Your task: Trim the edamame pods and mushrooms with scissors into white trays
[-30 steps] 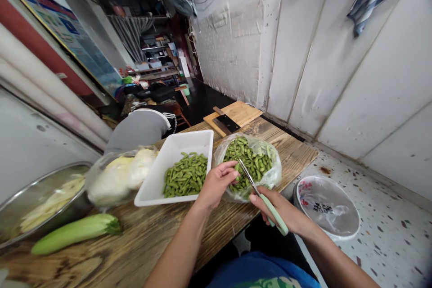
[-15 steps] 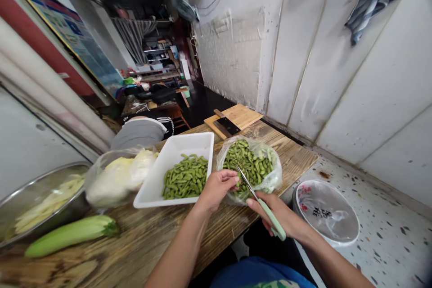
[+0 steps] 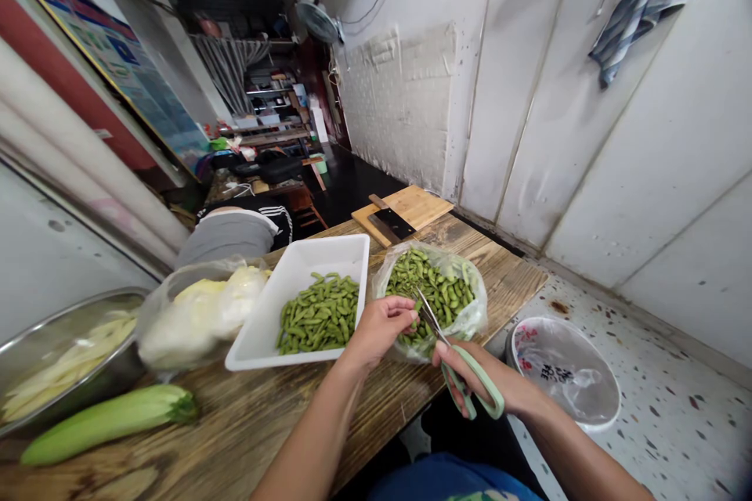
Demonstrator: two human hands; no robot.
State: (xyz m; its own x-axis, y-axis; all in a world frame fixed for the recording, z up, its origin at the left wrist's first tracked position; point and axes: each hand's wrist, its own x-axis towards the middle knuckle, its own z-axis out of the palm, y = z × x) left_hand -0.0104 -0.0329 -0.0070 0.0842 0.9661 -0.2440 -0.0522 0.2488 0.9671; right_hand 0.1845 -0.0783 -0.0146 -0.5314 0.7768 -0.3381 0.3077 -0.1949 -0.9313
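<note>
Scissors (image 3: pixel 435 324), one pair, green-handled: held in the right hand (image 3: pixel 489 361), fingers through and around the loops, blades parted and pointing far and left over the bag. Green pod (image 3: pixel 417 308), one, small: pinched between the narrowed fingers of the left hand (image 3: pixel 381 327), at the bag's left side, blade tips just beside it. Whether blade and pod touch cannot be told.

Clear plastic bag (image 3: pixel 480 304), mouth spread, on the table (image 3: pixel 252 415): loose pods (image 3: pixel 450 287) within. White tray (image 3: pixel 305 254), just left of the bag: further pods (image 3: pixel 326 317), gathered toward its near right part.

Hazards, as judged: left fingertips sit close to the blades, so a slip of the pod or an ill-aimed closing could nick them. A weak pinch could drop the pod among its like in the bag. Thin film beneath the blades could be snagged if the tips dip. The bag lies near the table's near edge, above the bucket's (image 3: pixel 522 352) level; a forearm's tug might spill pods to the floor. Cleaver (image 3: pixel 399 224), on the cutting board (image 3: pixel 432 206) at the far side: apart from both hands, lesser risk.
</note>
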